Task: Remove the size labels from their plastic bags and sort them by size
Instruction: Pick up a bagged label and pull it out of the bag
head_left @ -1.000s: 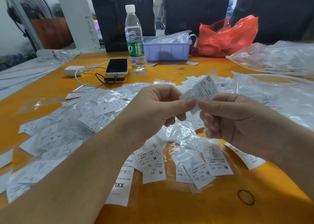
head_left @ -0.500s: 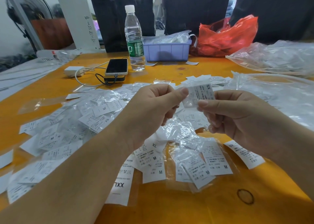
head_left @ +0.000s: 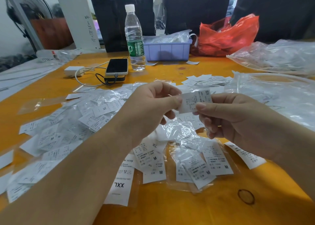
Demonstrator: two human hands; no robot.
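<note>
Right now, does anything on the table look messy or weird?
Yes. Labels and crumpled clear bags lie jumbled across the orange table, sizes mixed: an XXL label beside M labels. A dark ring mark stains the table.

Size codes on the care labels, read outward from the held label

The held label (head_left: 196,101) reads XS at its far right end. Below it on the table, a long label (head_left: 119,182) reads XXL, three labels read M (head_left: 218,160), and one XL (head_left: 154,145). To its left lie an XS label (head_left: 95,120) and an XL label (head_left: 105,108). Smaller print is unreadable.
</note>
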